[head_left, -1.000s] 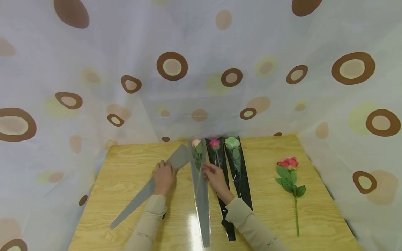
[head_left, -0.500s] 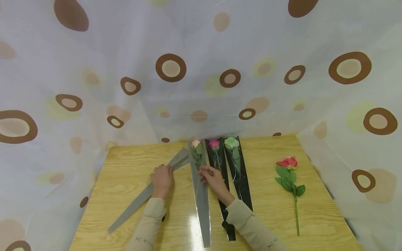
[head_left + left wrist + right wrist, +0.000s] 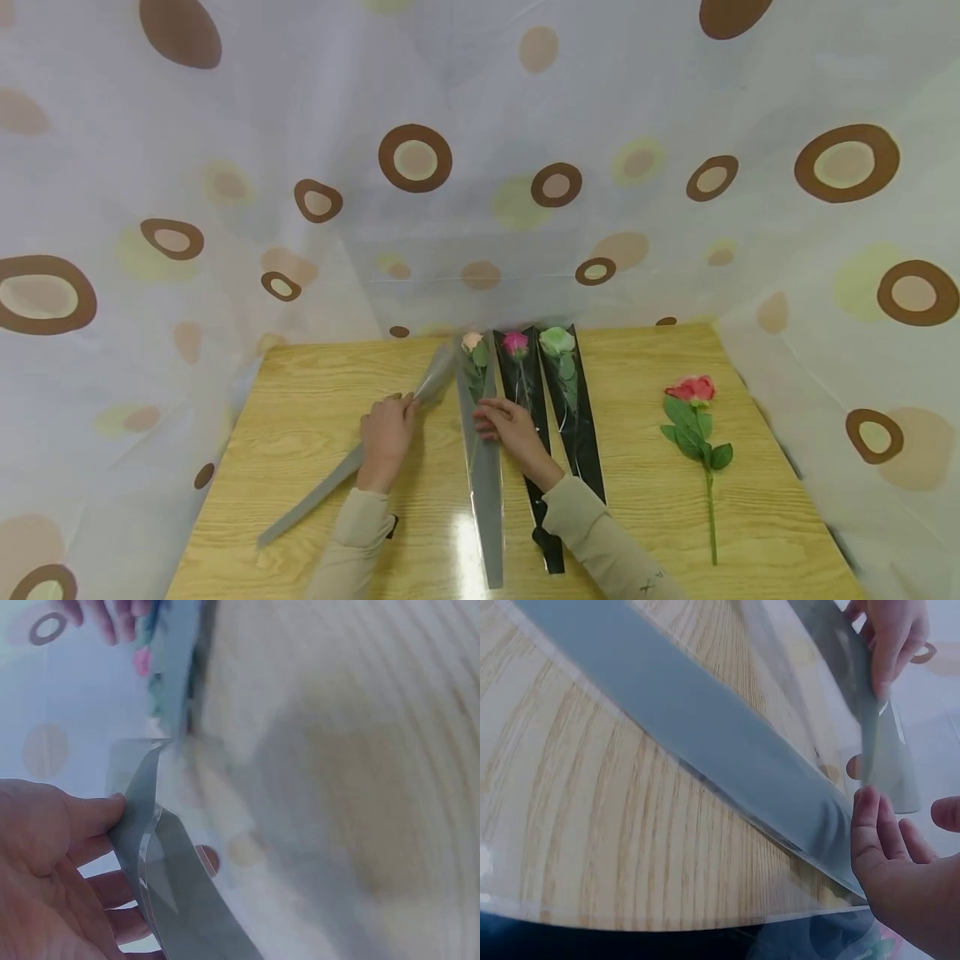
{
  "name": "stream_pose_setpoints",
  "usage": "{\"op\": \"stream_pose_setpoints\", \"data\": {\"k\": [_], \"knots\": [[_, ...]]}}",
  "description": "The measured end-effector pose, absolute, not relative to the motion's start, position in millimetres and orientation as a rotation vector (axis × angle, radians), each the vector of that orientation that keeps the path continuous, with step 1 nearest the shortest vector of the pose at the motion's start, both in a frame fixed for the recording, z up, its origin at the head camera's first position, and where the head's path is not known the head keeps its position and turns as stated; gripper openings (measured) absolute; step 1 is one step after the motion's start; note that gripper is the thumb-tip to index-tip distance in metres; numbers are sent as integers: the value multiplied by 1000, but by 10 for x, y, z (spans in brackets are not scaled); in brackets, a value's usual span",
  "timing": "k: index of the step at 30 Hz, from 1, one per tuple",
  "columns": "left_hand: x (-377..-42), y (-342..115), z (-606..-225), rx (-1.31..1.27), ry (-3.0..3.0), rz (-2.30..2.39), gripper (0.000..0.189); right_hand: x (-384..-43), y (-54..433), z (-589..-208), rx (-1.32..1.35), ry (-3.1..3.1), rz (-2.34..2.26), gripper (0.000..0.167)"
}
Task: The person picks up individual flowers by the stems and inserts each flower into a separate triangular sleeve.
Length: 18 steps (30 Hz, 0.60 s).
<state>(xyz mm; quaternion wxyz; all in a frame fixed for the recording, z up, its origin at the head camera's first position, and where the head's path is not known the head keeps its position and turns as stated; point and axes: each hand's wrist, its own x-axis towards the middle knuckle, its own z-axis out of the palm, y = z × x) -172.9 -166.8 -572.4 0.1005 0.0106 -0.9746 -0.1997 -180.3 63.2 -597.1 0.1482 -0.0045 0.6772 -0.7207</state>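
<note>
My left hand [image 3: 386, 433] grips an unfilled grey flower sleeve [image 3: 317, 494] by its upper part, the thumb on one face and the fingers behind, as the left wrist view shows. The sleeve's wide end is bent narrow and its tip points to the front left. My right hand [image 3: 517, 429] holds nothing, fingers loosely bent, just over a second grey flower sleeve [image 3: 486, 508]. A peach artificial rose [image 3: 472, 342] lies inside that sleeve, with its lower stem hidden. In the right wrist view, the right fingertips [image 3: 866, 802] overlap the lifted sleeve's edge.
Two black flower sleeves lie to the right, one with a magenta rose [image 3: 515, 343], the other with a pale green rose [image 3: 557, 340]. A loose coral rose [image 3: 692, 390] with leaves lies further right. A patterned cloth [image 3: 480, 225] surrounds the wooden table [image 3: 300, 392].
The left hand has turned the grey sleeve on edge, so it looks narrower and its wide end has bent. The right hand has shifted slightly left and off the peach rose's sleeve edge.
</note>
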Motion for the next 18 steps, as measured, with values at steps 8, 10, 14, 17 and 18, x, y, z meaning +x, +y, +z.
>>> {"op": "stream_pose_setpoints", "data": {"k": [8,10,14,17,18], "knots": [[-1609,-1618,-5540,-74,-2906,-670,33,-1841,709,-5984,39,1931,-2109,49],[-1593,-1594,-5533,-142,-2930,-734,33,-1860,738,-5996,60,1912,-2125,53],[-1580,-1545,-5551,-302,-2958,-857,32,-1882,804,-6011,127,1965,-2098,59],[-1585,-1524,-5584,-354,-2986,-887,31,-1873,853,-6003,164,2044,-2045,55],[-1588,-1520,-5596,-354,-2998,-890,31,-1867,867,-5998,172,2068,-2028,52]]}}
